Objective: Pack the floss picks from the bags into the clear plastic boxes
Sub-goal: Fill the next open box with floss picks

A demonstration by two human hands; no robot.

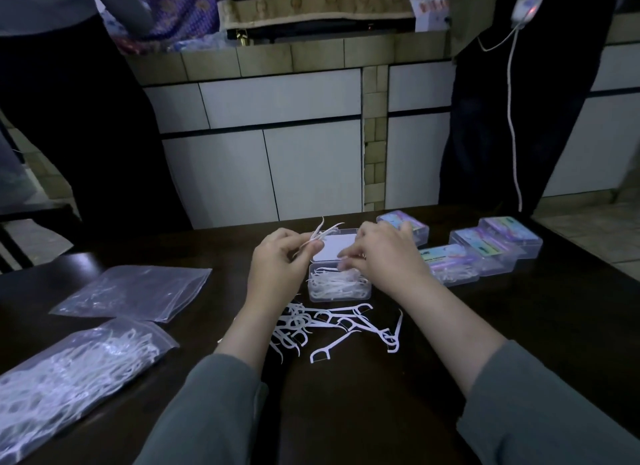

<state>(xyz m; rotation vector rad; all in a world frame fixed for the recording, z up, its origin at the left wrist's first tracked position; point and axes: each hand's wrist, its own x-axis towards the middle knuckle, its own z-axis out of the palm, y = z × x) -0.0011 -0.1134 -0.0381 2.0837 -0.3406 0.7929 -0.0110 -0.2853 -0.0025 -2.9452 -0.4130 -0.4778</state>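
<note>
An open clear plastic box [339, 286] stands mid-table, partly filled with white floss picks, its lid [334, 246] tilted back behind it. My left hand [280, 260] pinches a few floss picks [320, 236] above the box's left side. My right hand [384, 257] hovers over the box's right half, fingers bent down into the picks; whether it grips any is hidden. A loose pile of floss picks [332, 329] lies on the dark table [363, 395] just in front of the box. A full bag of picks [69, 371] lies at the left.
A nearly empty zip bag [135, 293] lies behind the full one. Several closed, labelled boxes [485, 246] sit at the right back of the table. Two people stand beyond the table, one far left [69, 118], one right [502, 118] with a hanging white cable.
</note>
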